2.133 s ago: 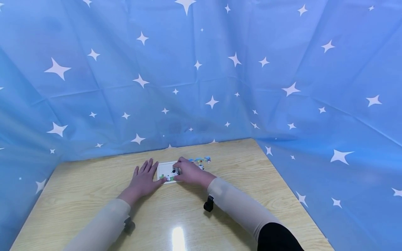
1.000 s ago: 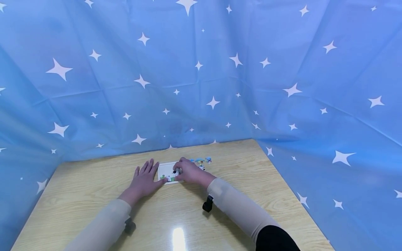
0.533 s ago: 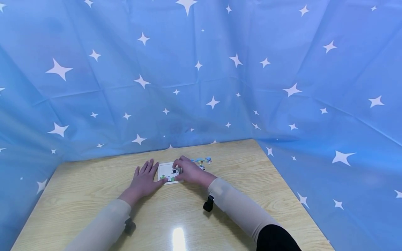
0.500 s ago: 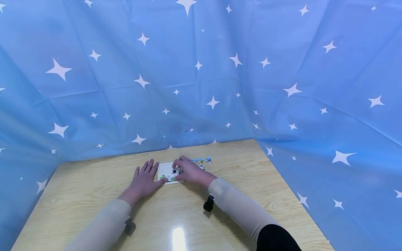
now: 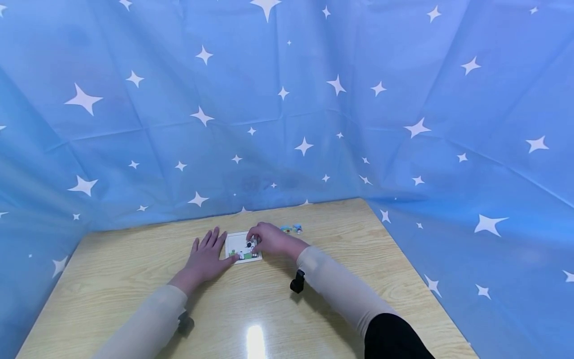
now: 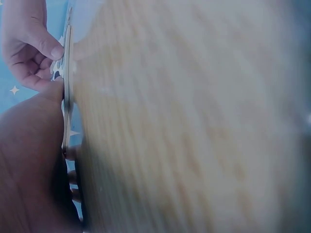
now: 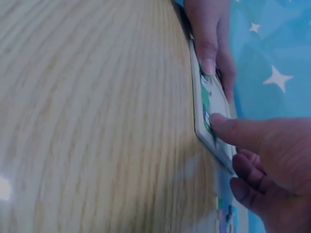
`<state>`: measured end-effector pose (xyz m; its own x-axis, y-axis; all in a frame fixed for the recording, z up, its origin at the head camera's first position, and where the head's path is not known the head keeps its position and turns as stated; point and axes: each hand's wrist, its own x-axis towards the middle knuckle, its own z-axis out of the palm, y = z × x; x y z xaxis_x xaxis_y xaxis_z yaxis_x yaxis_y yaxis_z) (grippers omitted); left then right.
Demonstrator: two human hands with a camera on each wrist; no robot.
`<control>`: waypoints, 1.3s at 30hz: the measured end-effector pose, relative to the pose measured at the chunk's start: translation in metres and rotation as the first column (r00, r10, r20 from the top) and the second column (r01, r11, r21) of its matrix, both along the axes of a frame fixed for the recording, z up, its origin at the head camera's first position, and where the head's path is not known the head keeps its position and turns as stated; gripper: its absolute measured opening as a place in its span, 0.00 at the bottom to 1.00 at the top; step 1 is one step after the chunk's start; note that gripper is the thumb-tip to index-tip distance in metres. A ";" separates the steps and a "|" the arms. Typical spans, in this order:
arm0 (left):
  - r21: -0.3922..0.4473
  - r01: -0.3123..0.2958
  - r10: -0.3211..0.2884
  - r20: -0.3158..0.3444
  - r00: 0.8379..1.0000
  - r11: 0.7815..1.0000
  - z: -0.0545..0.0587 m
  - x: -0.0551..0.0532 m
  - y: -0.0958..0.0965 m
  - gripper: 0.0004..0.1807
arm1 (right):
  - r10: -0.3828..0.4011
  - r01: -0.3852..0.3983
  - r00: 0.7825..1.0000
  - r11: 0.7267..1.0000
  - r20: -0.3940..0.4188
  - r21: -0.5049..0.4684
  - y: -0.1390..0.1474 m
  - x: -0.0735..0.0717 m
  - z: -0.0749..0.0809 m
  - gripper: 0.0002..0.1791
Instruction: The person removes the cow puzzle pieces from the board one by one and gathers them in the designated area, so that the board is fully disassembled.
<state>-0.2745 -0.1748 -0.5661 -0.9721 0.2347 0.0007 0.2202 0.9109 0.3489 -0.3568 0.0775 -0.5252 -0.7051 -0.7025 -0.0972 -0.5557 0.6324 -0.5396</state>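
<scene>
A shallow white-framed puzzle tray (image 5: 230, 243) lies on the table, with green and white puzzle pieces (image 5: 244, 256) along its near edge. My left hand (image 5: 204, 259) rests spread at the tray's left side, its thumb pressing the near rim and its fingers along the left edge. Over the tray's right part, my right hand (image 5: 271, 238) pinches a white puzzle piece with a black spot (image 5: 249, 245) between thumb and index finger. In the right wrist view the right thumb (image 7: 222, 124) lies on the pieces while the other fingers curl beside the tray.
Several loose colourful puzzle pieces (image 5: 291, 229) lie right of the tray, partly hidden behind the right hand. The wooden table (image 5: 224, 304) ends at a blue curtain with white stars (image 5: 287, 164). A black wrist camera (image 5: 297, 282) hangs under the right sleeve.
My right hand has shifted slightly up and its thumb has moved inward, uncovering the tray's near right corner. It now covers more of the loose pieces. The left hand stays put.
</scene>
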 end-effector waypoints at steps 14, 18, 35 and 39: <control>-0.017 -0.001 0.001 0.004 1.000 1.000 0.005 0.001 0.000 0.54 | 0.001 -0.012 0.991 0.996 -0.131 -0.083 0.011 0.009 -0.008 0.17; -0.012 -0.001 0.001 0.010 1.000 1.000 0.006 0.002 0.000 0.55 | 0.006 -0.024 0.990 0.992 -0.142 -0.127 0.018 0.015 -0.006 0.18; 0.007 0.006 -0.006 0.017 1.000 1.000 0.003 0.002 -0.001 0.55 | -0.060 0.037 0.987 0.988 -0.150 -0.151 0.056 0.021 0.002 0.18; 0.007 0.006 -0.006 0.017 1.000 1.000 0.002 0.001 -0.002 0.55 | -0.084 0.062 0.987 0.984 -0.134 -0.165 0.065 0.020 0.002 0.18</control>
